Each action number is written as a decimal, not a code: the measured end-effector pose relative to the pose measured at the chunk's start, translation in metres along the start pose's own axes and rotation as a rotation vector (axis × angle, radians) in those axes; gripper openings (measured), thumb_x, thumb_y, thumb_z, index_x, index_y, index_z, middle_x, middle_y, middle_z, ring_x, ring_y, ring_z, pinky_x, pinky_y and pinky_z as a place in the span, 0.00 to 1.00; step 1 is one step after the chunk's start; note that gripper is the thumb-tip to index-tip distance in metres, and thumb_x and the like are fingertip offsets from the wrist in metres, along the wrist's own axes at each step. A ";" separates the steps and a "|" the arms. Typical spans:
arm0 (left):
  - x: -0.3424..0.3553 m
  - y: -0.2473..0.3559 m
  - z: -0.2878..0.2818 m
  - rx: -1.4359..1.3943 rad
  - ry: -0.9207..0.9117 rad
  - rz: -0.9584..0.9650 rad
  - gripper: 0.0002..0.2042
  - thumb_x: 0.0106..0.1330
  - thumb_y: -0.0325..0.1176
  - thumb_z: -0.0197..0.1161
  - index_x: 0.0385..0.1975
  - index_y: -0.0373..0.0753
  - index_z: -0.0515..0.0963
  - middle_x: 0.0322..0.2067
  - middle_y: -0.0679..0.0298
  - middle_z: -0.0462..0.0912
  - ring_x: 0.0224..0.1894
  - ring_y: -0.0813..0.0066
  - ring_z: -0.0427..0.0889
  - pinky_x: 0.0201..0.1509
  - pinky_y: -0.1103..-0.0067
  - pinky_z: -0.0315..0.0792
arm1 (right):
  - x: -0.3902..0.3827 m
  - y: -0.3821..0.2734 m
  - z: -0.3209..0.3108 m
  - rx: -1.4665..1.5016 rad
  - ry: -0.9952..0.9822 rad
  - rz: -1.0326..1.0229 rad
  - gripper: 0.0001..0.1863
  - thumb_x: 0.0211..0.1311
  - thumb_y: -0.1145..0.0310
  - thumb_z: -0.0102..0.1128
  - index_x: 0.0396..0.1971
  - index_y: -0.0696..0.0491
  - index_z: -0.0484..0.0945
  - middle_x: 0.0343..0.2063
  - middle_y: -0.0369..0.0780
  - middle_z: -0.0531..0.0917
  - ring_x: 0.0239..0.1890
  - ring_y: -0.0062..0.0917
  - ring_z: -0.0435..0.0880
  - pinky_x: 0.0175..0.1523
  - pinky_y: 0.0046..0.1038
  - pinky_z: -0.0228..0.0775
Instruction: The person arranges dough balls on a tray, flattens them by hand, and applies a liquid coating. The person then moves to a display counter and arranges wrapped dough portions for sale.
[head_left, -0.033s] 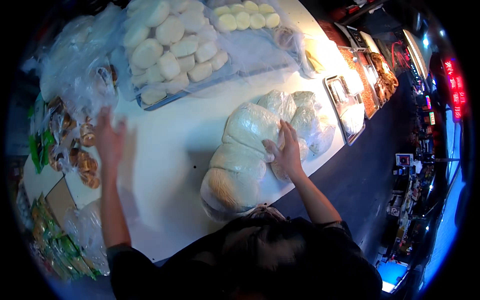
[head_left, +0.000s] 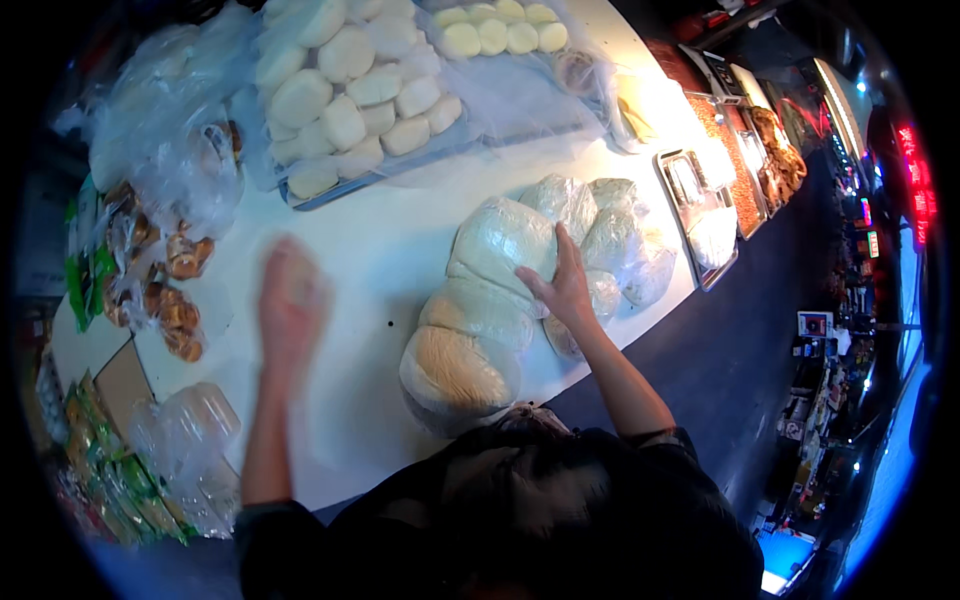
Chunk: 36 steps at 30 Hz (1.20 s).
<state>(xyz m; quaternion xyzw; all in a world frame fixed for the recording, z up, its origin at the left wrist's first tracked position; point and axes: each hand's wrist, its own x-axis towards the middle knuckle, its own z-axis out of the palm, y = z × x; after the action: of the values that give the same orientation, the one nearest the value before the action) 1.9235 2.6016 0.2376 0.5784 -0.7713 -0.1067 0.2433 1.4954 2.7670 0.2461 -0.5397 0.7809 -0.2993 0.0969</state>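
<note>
A clear plastic bag packed with large, pale, rounded loaves or buns (head_left: 490, 305) lies on the white table (head_left: 350, 400) in front of me; the nearest one looks tan. My right hand (head_left: 562, 290) rests at the bag's right side, its thumb and fingers apart. Just behind it and to the right are several more plastic-wrapped pale round pieces (head_left: 610, 240). Over the bare tabletop to the left of the bag hovers my left hand (head_left: 292, 310). It is smeared by motion, so its fingers cannot be made out, and it touches nothing that I can see.
At the back, a plastic-covered tray (head_left: 350, 188) bears several white buns, with small yellowish buns (head_left: 490, 38) beyond. Bagged brown pastries (head_left: 175, 310) lie at the left, above green packages (head_left: 120, 470) and clear bags (head_left: 190, 440). Metal trays (head_left: 722, 270) line the right edge.
My left hand has swung right and slightly nearer, away from the bagged pastries, to above the bare tabletop. The right hand stays by the big bag, its fingers slightly shifted.
</note>
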 end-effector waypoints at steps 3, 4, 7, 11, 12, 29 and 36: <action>-0.134 0.154 0.031 -0.388 -0.433 0.229 0.36 0.59 0.56 0.68 0.66 0.46 0.70 0.70 0.49 0.60 0.72 0.47 0.58 0.72 0.45 0.45 | 0.002 -0.006 0.021 0.098 -0.041 0.090 0.49 0.46 0.59 0.80 0.68 0.53 0.64 0.53 0.52 0.75 0.61 0.48 0.71 0.64 0.42 0.67; -0.166 0.188 0.035 -0.373 -0.459 0.290 0.38 0.56 0.61 0.69 0.67 0.50 0.71 0.71 0.50 0.58 0.74 0.46 0.55 0.73 0.41 0.39 | -0.004 -0.014 0.026 0.072 -0.052 0.006 0.49 0.45 0.59 0.80 0.69 0.52 0.63 0.52 0.51 0.75 0.60 0.48 0.72 0.64 0.42 0.67; -0.207 0.220 0.050 -0.176 -0.355 0.338 0.35 0.54 0.56 0.70 0.62 0.49 0.75 0.63 0.55 0.68 0.70 0.47 0.60 0.70 0.37 0.44 | -0.040 -0.040 0.056 0.114 -0.138 -0.266 0.44 0.50 0.65 0.75 0.69 0.47 0.64 0.58 0.49 0.75 0.61 0.49 0.72 0.64 0.44 0.67; -0.210 0.203 0.050 -0.063 -0.304 0.312 0.33 0.50 0.46 0.73 0.59 0.45 0.76 0.61 0.59 0.72 0.69 0.50 0.63 0.70 0.38 0.48 | -0.073 -0.076 0.073 0.477 -0.398 -0.359 0.33 0.56 0.70 0.70 0.64 0.53 0.71 0.51 0.52 0.82 0.56 0.47 0.78 0.64 0.45 0.67; -0.213 0.196 0.047 -0.058 -0.263 0.298 0.33 0.49 0.45 0.73 0.59 0.44 0.76 0.62 0.59 0.72 0.69 0.50 0.63 0.70 0.39 0.49 | -0.076 -0.072 0.069 0.511 -0.380 -0.299 0.32 0.55 0.71 0.70 0.62 0.54 0.72 0.51 0.51 0.82 0.55 0.47 0.78 0.63 0.45 0.68; -0.255 0.172 0.031 0.056 -0.269 0.046 0.33 0.62 0.50 0.65 0.65 0.39 0.69 0.71 0.62 0.63 0.74 0.48 0.53 0.72 0.38 0.42 | -0.123 0.007 0.021 0.034 -0.408 -0.285 0.53 0.41 0.54 0.82 0.68 0.54 0.65 0.57 0.52 0.72 0.57 0.49 0.71 0.62 0.46 0.66; -0.272 0.122 0.034 0.267 -0.259 -0.011 0.41 0.62 0.66 0.56 0.66 0.36 0.69 0.73 0.68 0.57 0.76 0.50 0.47 0.72 0.36 0.34 | -0.158 -0.039 0.052 0.073 -0.493 -0.284 0.49 0.44 0.54 0.80 0.67 0.55 0.67 0.54 0.54 0.75 0.53 0.48 0.75 0.60 0.43 0.67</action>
<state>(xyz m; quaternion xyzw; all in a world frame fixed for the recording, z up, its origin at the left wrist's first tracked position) 1.8620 2.8925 0.1946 0.5911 -0.8004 -0.0784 0.0625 1.6134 2.8811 0.1993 -0.6964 0.6391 -0.1974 0.2601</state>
